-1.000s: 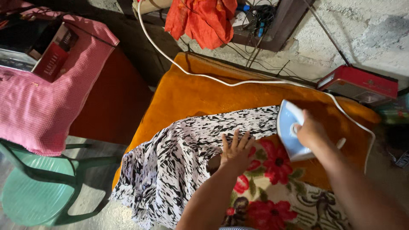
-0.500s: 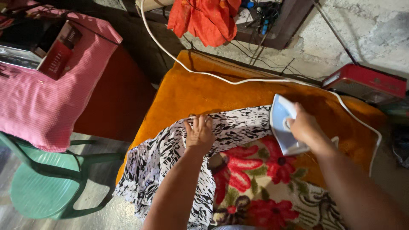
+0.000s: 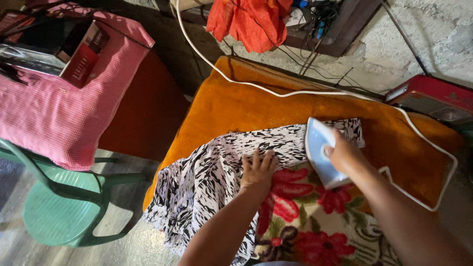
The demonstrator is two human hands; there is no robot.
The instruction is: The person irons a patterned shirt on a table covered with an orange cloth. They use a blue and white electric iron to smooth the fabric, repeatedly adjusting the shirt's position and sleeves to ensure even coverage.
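Pointing away from the person, the iron (image 3: 320, 157) (lengthwise tip-forward) sits in the right hand (image 3: 345, 155) grip; left hand (image 3: 258, 172) spread flat.

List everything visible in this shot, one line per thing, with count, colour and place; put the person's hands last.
iron: one, pale blue and white, on the patterned cloth, right of centre.
patterned cloth: one, black and white, spread over the blankets, hanging off the left edge.
orange blanket: one, covering the ironing surface.
floral blanket: one, red flowers on cream, bottom centre.
cord: one, white, running from the top across to the right.
chair: one, green plastic, lower left.
pink cloth: one, draped at left.
red-orange cloth: one, hanging at top.
left hand: flat on the patterned cloth.
right hand: gripping the iron.
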